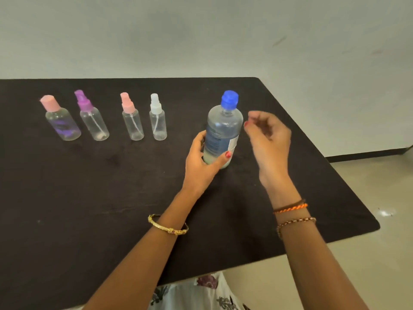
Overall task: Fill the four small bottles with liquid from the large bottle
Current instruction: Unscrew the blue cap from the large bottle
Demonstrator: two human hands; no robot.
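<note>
The large clear bottle (223, 128) with a blue cap (229, 99) stands upright on the dark table (111, 198). My left hand (201, 162) grips its lower part. My right hand (268, 139) hovers just right of the bottle with loosely curled fingers, holding nothing. To the left stand the small clear bottles in a row: one with a pink flat cap (60, 119), one with a purple spray top (92, 118), one with a pink spray top (131, 119) and one with a white spray top (157, 119). All look capped.
The table's right edge (348, 186) runs diagonally, with pale floor (368, 253) beyond it. A plain wall (201, 36) rises behind the table's far edge. Patterned clothing (201, 294) shows at the near edge.
</note>
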